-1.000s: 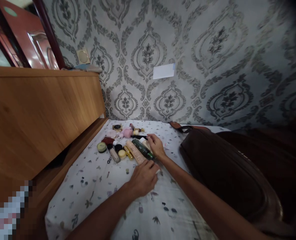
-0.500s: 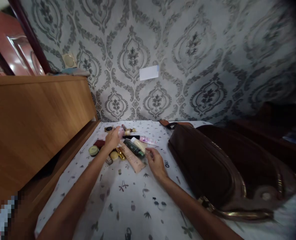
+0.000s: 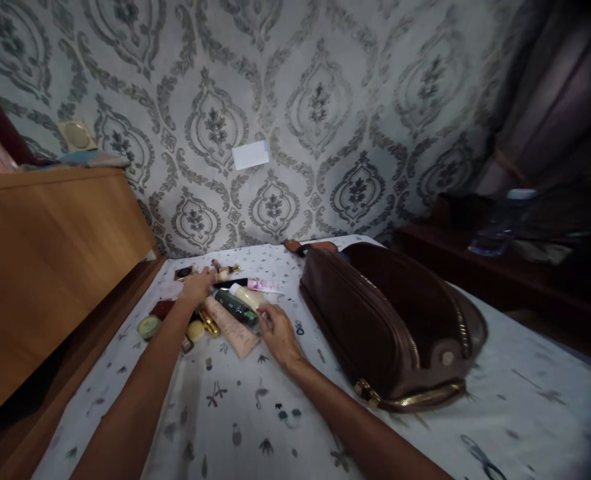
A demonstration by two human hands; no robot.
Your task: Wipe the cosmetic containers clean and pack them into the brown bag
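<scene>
My left hand (image 3: 196, 288) reaches over the left back of a pile of cosmetics, fingers bent down among small bottles; what they hold is hidden. My right hand (image 3: 279, 335) is beside the pile's right edge, thumb and fingers apart, close to the end of a dark green tube (image 3: 236, 307). Between the hands lie a peach tube (image 3: 231, 328), a cream tube with a white cap (image 3: 248, 295) and a pink-and-white tube (image 3: 262, 286). A round green-lidded jar (image 3: 148, 327) and a gold tube (image 3: 209, 323) lie near my left forearm.
An open brown leather bag (image 3: 355, 327) with gold zips stands on the patterned white sheet (image 3: 245, 413) at right. A wooden panel (image 3: 60, 267) rises at left. Patterned wallpaper (image 3: 320, 100) backs the bed; a clear bottle (image 3: 505, 223) is at far right.
The view has swung right, so the pile and bag sit further left and more of the bag's opening shows. The pinkish thing at my left fingertips is no longer visible.
</scene>
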